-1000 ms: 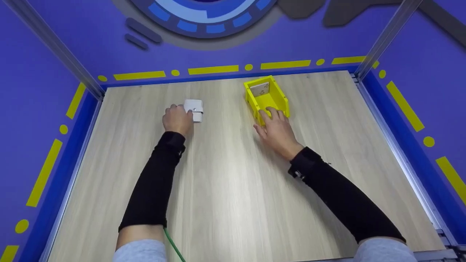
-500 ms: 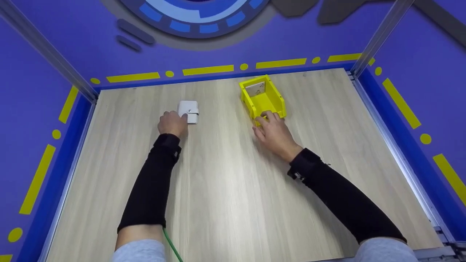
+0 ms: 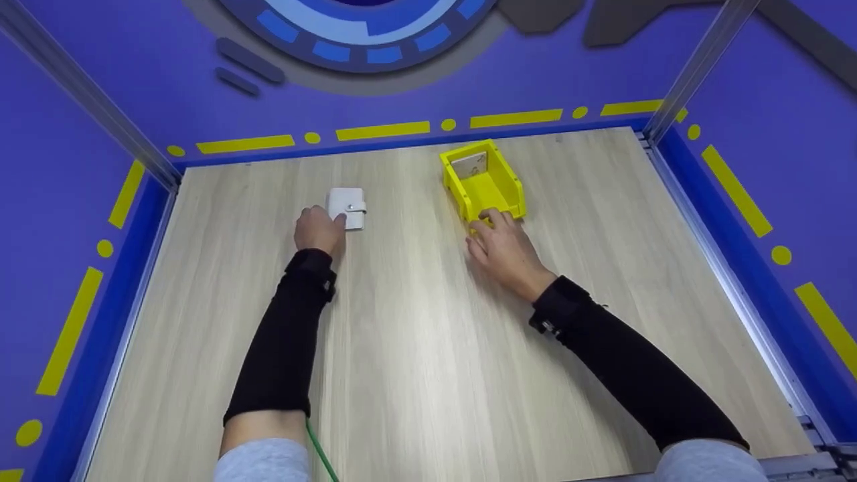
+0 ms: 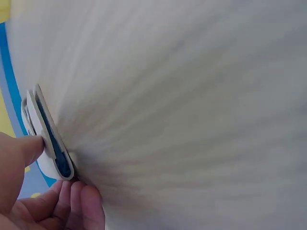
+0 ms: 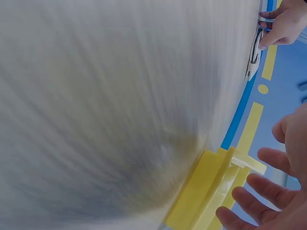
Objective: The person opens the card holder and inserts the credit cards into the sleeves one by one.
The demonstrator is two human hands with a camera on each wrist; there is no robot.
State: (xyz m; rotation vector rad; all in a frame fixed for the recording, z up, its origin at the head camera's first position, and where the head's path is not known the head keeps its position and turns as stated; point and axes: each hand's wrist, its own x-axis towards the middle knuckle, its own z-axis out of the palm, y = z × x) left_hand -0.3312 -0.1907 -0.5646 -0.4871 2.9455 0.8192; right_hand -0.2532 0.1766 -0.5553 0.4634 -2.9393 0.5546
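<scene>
A small white wallet (image 3: 346, 207) with a snap strap lies on the wooden table at the left. My left hand (image 3: 317, 231) is at its near left corner. In the left wrist view, the thumb (image 4: 32, 148) rests on the wallet's cover (image 4: 45, 127), while the curled fingers (image 4: 79, 201) meet its lower edge. To the right stands an open-fronted yellow bin (image 3: 452, 182). Over its front lip hovers my right hand (image 3: 507, 251), fingers loosely bent. The right wrist view shows those fingers (image 5: 261, 191) spread beside the bin (image 5: 201, 187), gripping nothing.
A white card with a small dark pattern (image 3: 477, 163) stands against the bin's back wall inside. Purple panels with yellow marks (image 3: 381, 130) enclose the wooden table (image 3: 415, 335) at the back and sides. A green cable (image 3: 321, 452) runs beside my left forearm.
My right fingers have drawn back a little toward me from inside the bin's front. The left hand has slid slightly nearer along the wallet's edge. The head view has shifted slightly.
</scene>
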